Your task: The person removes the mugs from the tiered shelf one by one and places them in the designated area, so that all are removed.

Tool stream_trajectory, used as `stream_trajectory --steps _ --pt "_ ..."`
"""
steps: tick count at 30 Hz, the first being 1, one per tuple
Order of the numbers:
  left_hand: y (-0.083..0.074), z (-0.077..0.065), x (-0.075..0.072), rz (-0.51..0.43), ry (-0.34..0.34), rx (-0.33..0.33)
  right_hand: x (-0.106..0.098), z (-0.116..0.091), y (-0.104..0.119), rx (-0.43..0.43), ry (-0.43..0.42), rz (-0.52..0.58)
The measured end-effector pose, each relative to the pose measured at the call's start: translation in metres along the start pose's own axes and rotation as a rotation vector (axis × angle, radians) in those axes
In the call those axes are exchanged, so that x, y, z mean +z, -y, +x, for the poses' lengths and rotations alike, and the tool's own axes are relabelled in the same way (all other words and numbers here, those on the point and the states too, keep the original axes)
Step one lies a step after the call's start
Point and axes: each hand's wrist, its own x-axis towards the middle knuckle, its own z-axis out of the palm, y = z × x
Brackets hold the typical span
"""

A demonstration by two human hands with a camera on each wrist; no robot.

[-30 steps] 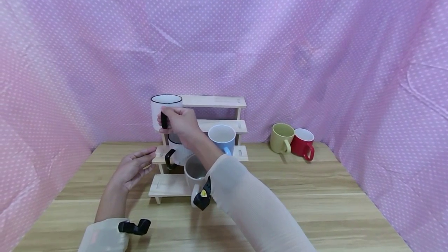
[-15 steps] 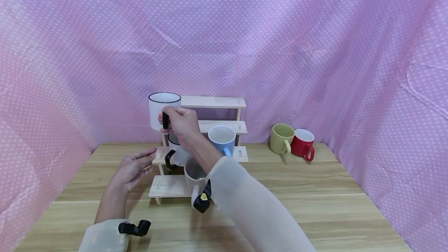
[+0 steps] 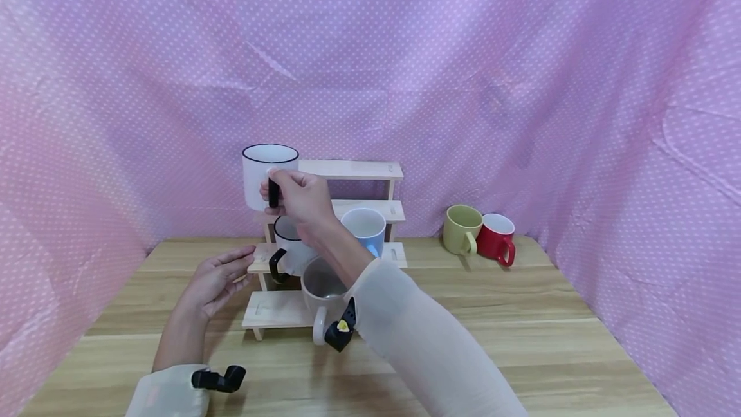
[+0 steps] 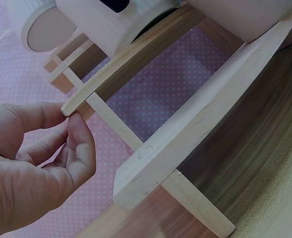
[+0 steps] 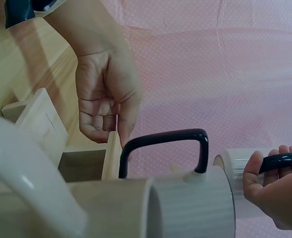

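Part-loaded wooden rack (image 3: 278, 309), one black-rimmed white mug (image 3: 255, 176) in hand

The black-rimmed white mug is at the upper left end of the wooden rack, near upright in the head view. The right hand (image 3: 301, 197) carries it, fingers curled round its black handle (image 3: 273, 194). The left wrist view shows part of its underside; it is therefore judged to be off the tiers, though contact with the rack's upper boards cannot be fully excluded.

The left hand (image 3: 214, 283) is at the rack's left end. Its thumb and fingers pinch the tip of the second tier from the bottom – a steadying hold, in this inspector's judgement.

Position of the remaining mugs: a second rimmed mug (image 3: 294, 254) and, to its right, a blue mug (image 3: 370, 233) stand on the rack's second tier from the bottom. A pale mug (image 3: 315, 305) stands on the rack's bottom tier, its handle toward the front. To the right of the rack, well apart on the tabletop (image 3: 521, 352), a green mug (image 3: 459, 237) and a red mug (image 3: 492, 240) stand just beside each other.

Progress, as judged: about midway – three mugs stand on the rack, one is in hand, two are off it.
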Motion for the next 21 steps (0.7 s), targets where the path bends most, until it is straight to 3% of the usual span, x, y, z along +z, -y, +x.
stream_trajectory --steps 11,21 --pt "-0.002 -0.002 -0.002 -0.007 0.004 0.004 -0.016 -0.006 0.017 -0.067 0.027 0.009" --pt "0.000 0.000 -0.001 -0.011 0.002 0.001 -0.046 -0.010 0.037 -0.102 0.009 -0.045"
